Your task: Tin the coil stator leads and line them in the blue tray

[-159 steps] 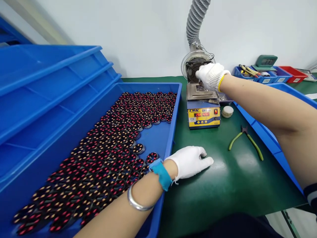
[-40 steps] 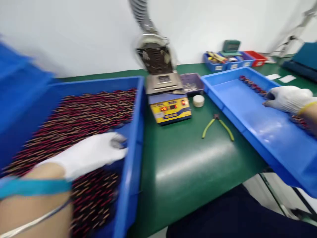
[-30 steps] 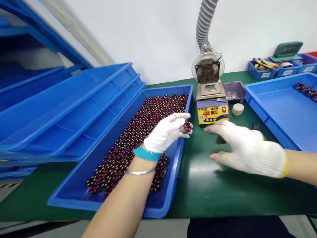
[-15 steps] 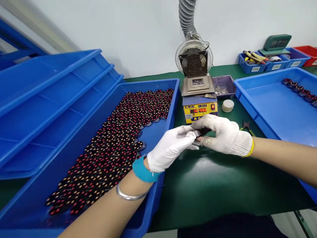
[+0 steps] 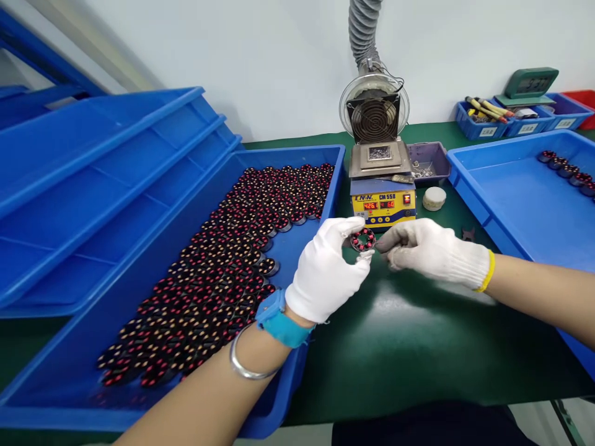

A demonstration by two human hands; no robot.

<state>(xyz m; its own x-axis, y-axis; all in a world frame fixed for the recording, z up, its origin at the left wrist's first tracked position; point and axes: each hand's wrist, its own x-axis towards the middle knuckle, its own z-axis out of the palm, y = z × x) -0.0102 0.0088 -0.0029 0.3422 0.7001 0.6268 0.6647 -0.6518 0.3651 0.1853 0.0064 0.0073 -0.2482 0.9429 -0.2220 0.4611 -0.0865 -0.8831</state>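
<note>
My left hand (image 5: 328, 269), in a white glove, pinches a small round black part with red windings (image 5: 362, 239) and holds it up face-on above the green mat. The fingertips of my right hand (image 5: 430, 251), also white-gloved, touch the part's right edge. Both hands hover in front of the yellow-fronted solder pot (image 5: 382, 198). To the left, a large blue tray (image 5: 297, 347) holds several rows of the same black and red parts (image 5: 223, 260).
A fume extractor fan (image 5: 374, 114) on a grey hose stands behind the solder pot. A second blue tray (image 5: 506, 198) at right holds a few parts (image 5: 564, 167) at its far edge. Empty blue trays (image 5: 93, 179) are stacked at left. Small bins (image 5: 488, 121) line the back wall.
My left hand has lifted the round part and turned its face toward me. My right hand has loosened from over it to touching its right edge.
</note>
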